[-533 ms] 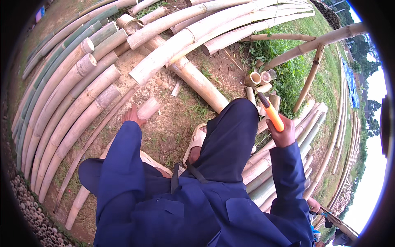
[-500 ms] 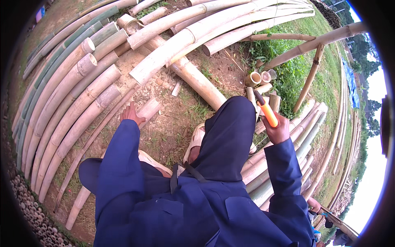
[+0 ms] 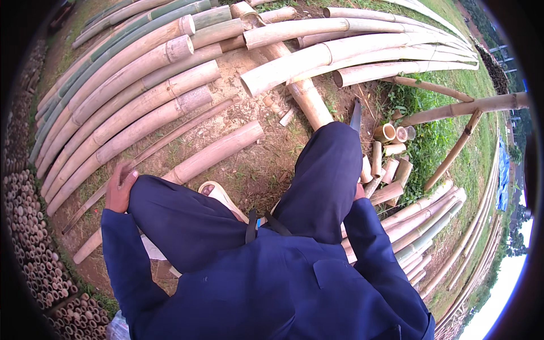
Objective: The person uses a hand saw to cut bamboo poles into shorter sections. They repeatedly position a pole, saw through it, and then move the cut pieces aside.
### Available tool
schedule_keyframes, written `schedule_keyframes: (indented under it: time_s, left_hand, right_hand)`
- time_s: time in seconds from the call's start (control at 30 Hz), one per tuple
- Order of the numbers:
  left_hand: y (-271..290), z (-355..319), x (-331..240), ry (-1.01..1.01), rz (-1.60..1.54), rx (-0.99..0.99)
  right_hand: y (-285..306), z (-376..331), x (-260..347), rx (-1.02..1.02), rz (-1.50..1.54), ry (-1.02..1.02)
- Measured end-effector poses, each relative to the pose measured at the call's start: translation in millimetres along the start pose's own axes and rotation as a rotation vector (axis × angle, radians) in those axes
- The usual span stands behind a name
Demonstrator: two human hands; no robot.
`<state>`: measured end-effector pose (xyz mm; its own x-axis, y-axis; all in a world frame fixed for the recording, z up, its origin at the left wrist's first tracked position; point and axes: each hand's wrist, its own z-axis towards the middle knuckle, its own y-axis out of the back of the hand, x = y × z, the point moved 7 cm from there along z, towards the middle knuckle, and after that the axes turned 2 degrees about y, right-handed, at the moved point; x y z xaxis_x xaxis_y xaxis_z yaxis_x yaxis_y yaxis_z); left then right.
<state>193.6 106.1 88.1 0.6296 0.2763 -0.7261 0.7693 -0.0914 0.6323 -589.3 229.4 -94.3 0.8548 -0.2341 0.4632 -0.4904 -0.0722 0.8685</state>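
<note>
My left hand [image 3: 119,188] is beside my left knee, thumb and fingers apart, with nothing visible in it. It overlaps a thin bamboo strip [image 3: 170,137] in the picture; whether they touch cannot be told. A bamboo pole [image 3: 218,150] lies on the ground, running under my left leg, its cut end pointing away. My right hand [image 3: 360,192] is mostly hidden behind my right knee. In line with it, a saw's grey blade [image 3: 356,115] sticks out past the knee; the handle is hidden, and the hand appears closed on it.
Bamboo poles [image 3: 136,107] lie side by side at left; more pale ones [image 3: 340,51] rest on a thick cross pole [image 3: 310,102]. Short cut pieces [image 3: 391,175] are heaped at right beside a pole frame [image 3: 453,110]. Stacked bamboo [image 3: 34,226] borders the far left.
My left hand has come off the bamboo pole and back to my left knee. My right hand, with the orange-handled saw, has lowered behind my right knee. The view has shifted left.
</note>
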Motion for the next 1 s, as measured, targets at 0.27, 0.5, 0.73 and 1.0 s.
schedule_keyframes:
  time_s: [0.27,0.5,0.73,1.0]
  left_hand:
    - [-116.1,-152.4,207.6,0.384,-0.883,-0.321]
    - [-89.6,-169.1,156.4,0.308,-0.521,-0.416]
    - [-107.4,-210.1,249.1,0.677,-0.763,-0.699]
    - [-175.0,-120.6,330.6,1.167,-1.142,-0.834]
  right_hand:
    - [113.0,121.7,328.4,0.049,0.43,0.326]
    - [-151.4,221.0,282.8,0.42,0.236,-0.186]
    - [-197.1,197.8,281.6,0.59,0.518,-0.386]
    - [-180.8,192.6,239.4,0.385,0.613,-0.533]
